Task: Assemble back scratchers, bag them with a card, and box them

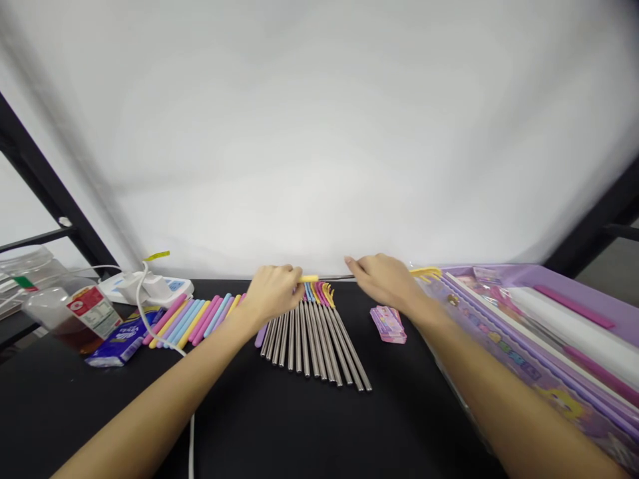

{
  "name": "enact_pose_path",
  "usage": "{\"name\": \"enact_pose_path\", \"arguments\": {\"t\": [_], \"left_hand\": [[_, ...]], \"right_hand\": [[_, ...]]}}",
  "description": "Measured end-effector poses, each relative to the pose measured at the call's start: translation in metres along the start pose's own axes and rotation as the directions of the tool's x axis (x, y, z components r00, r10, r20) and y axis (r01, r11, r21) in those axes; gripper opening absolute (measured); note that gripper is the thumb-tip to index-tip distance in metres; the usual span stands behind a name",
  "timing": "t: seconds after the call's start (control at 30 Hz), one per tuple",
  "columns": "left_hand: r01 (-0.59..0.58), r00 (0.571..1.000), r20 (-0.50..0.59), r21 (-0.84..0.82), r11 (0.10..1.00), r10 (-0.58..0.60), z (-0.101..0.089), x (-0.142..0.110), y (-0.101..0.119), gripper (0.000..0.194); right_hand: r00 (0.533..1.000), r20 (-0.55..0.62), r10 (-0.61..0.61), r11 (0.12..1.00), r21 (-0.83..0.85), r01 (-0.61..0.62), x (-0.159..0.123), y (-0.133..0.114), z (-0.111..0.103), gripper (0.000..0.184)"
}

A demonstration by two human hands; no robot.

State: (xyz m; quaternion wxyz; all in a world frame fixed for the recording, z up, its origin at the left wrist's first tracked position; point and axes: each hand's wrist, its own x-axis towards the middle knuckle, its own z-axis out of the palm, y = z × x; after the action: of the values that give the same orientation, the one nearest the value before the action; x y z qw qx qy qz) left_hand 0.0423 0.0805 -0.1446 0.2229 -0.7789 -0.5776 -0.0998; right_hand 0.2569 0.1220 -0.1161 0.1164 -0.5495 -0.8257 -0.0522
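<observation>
Left hand (272, 294) is closed over the near end of a thin steel rod (337, 277), with a yellow sleeve (308, 279) showing past the fingers. The rod lies along the table's (299, 426) far edge, where the black top meets a white backdrop (319, 133). Right hand (382, 279) is at the rod's other end, fingers extended and slightly spread; whether it grips the rod cannot be confirmed from this view.

Below the hands, steel tubes (312, 346) lie side by side in a fan, their far ends against a tight band of coloured tips (317, 294). Left of these, pink, blue and yellow sleeves (192, 320) form a second row, just beside the left forearm. A yellow curved piece (425, 271) sits just beyond the right hand, at the corner of a purple box (529, 299) that occupies the table's right side. A pink packet (388, 324) lies between the tubes and that box.

Far left stand a white power strip (144, 287), its white cable (150, 326) crossing toward the near edge, a carton (92, 313) with a red label, and a blue packet (122, 340). Printing on both is too small to read.
</observation>
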Motion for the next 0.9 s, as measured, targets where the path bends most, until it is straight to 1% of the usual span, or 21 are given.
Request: {"name": "enact_pose_path", "arguments": {"t": [0.07,0.1,0.17,0.27,0.33,0.4,0.43,0.53,0.6,0.63,0.73,0.8,0.83,0.9], "left_hand": [[0.051,0.998,0.021,0.016,0.999,-0.051,0.001,-0.002,-0.008,0.023],[0.059,0.998,0.024,0.015,0.998,-0.060,0.001,-0.002,-0.009,0.024],[0.055,0.998,0.022,0.006,0.998,-0.055,0.000,-0.001,-0.003,0.026],[0.051,0.999,0.020,-0.007,0.999,-0.051,-0.004,0.001,0.013,0.028],[0.058,0.998,0.024,-0.010,0.998,-0.058,-0.006,0.002,0.016,0.027],[0.078,0.997,0.027,-0.008,0.997,-0.077,-0.006,0.001,0.009,0.026],[0.093,0.995,0.027,-0.005,0.996,-0.093,-0.006,0.000,0.004,0.026],[0.142,0.989,0.030,0.000,0.990,-0.142,-0.006,-0.002,-0.011,0.026],[0.143,0.989,0.035,-0.010,0.990,-0.143,-0.006,-0.001,-0.010,0.026],[0.130,0.991,0.037,-0.019,0.991,-0.129,-0.006,-0.001,-0.006,0.027],[0.078,0.996,0.038,-0.052,0.996,-0.076,-0.005,0.001,0.012,0.028],[0.064,0.997,0.036,-0.063,0.996,-0.062,-0.005,0.001,0.020,0.029],[0.064,0.997,0.036,-0.065,0.996,-0.062,-0.004,0.001,0.020,0.028],[0.074,0.997,0.037,-0.062,0.995,-0.072,-0.003,-0.001,0.016,0.027]], "right_hand": [[0.999,0.006,0.047,0.999,-0.016,-0.047,0.001,0.007,-0.001,0.069],[0.998,0.004,0.055,0.998,-0.016,-0.055,0.001,0.006,0.000,0.069],[0.999,-0.014,0.039,0.999,0.002,-0.039,-0.001,-0.005,0.002,0.071],[0.999,-0.041,-0.001,0.998,0.067,0.003,-0.004,-0.026,0.006,0.072],[0.998,-0.027,-0.051,0.991,0.119,0.053,-0.004,-0.030,0.005,0.072],[0.997,-0.008,-0.079,0.990,0.117,0.079,-0.003,-0.021,0.000,0.072],[0.997,-0.001,-0.078,0.993,0.085,0.078,-0.002,-0.013,-0.003,0.072],[1.000,-0.003,-0.003,0.998,-0.057,0.003,0.000,0.006,-0.008,0.073],[1.000,-0.008,0.022,0.997,-0.075,-0.023,0.000,0.007,-0.008,0.076],[1.000,-0.012,0.013,0.998,-0.057,-0.013,-0.001,0.002,-0.006,0.078],[0.997,-0.023,-0.070,0.996,0.062,0.071,-0.002,-0.020,-0.001,0.082],[0.995,-0.048,-0.085,0.987,0.131,0.091,-0.002,-0.029,-0.001,0.083],[0.995,-0.061,-0.080,0.983,0.160,0.089,-0.002,-0.030,-0.002,0.081],[0.993,-0.087,-0.079,0.971,0.219,0.096,-0.001,-0.022,-0.008,0.077]]}}
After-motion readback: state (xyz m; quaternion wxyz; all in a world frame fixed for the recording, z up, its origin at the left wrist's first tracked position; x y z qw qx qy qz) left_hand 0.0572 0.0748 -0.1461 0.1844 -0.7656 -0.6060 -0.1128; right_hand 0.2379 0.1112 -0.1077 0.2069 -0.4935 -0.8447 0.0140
